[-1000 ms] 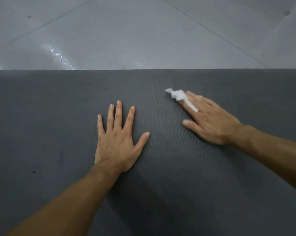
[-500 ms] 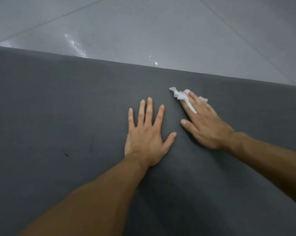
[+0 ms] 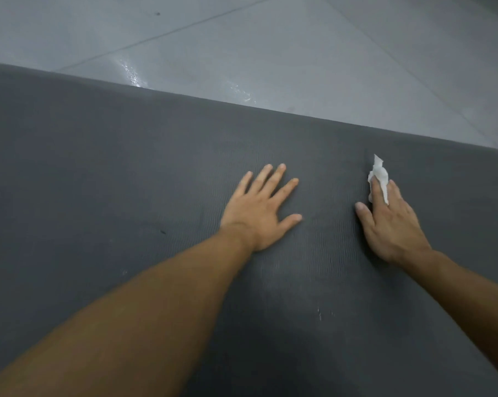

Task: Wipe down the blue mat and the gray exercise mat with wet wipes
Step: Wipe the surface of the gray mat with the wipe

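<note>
While the flat left hand (image 3: pixel 259 213) rests on the gray exercise mat (image 3: pixel 99 167), the flat right hand (image 3: pixel 391 224) presses a wet wipe (image 3: pixel 379 173) and must rub firmly next.

Bare gray exercise mat (image 3: pixel 99 181) spreads wide left of the flat left hand (image 3: pixel 256 213); right of it, the right hand (image 3: pixel 391 224) presses a crumpled wet wipe (image 3: pixel 379 174).

The left hand (image 3: pixel 259 213) and right hand (image 3: pixel 391 224) lie apart on the mat (image 3: pixel 99 181). The wipe (image 3: pixel 379 174) projects ahead of the right hand. The floor (image 3: pixel 270 47) lies beyond the mat.
</note>
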